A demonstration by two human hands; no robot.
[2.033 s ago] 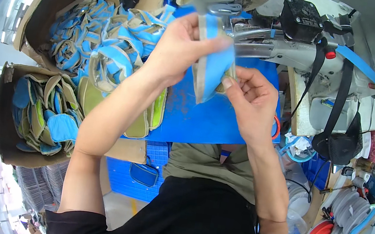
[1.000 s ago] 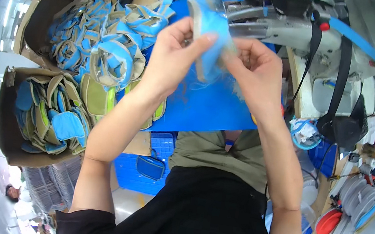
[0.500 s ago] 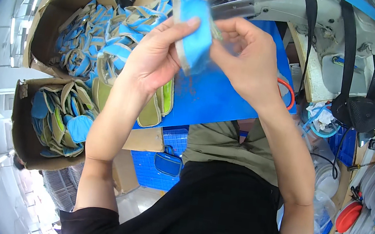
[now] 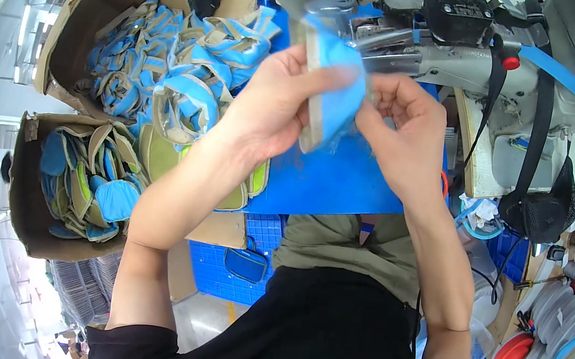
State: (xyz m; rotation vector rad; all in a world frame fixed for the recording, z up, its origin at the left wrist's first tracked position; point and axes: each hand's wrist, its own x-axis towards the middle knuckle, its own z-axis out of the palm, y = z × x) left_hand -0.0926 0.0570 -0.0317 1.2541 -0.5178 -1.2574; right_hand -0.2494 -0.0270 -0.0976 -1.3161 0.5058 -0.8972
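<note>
Between my hands, over the blue tabletop (image 4: pixel 301 189), a light-blue fabric piece (image 4: pixel 340 109) with a beige border stands on edge, slightly blurred. My left hand (image 4: pixel 277 100) grips its left side, the thumb lying across the blue face. At its right edge, the bent fingers of my right hand (image 4: pixel 406 130) are closed on the fabric; their tips are partly hidden and smeared. Just beyond the piece is the metal arm of a sewing machine (image 4: pixel 453 67). Blue-and-beige fabric strips (image 4: pixel 198 103) lie heaped to the left of my left hand.
A cardboard box (image 4: pixel 64 35) at the far left holds more strips. A nearer box (image 4: pixel 27 178) contains green and blue fabric panels (image 4: pixel 89 187). Olive-green panels (image 4: pixel 157 156) lie on the table's left edge under my left forearm. Black straps (image 4: pixel 541 113) hang from the machine at right.
Both hands have moved right and slightly nearer with the fabric piece, staying closed on it. The view has shifted, so more of the sewing machine shows at the top.
</note>
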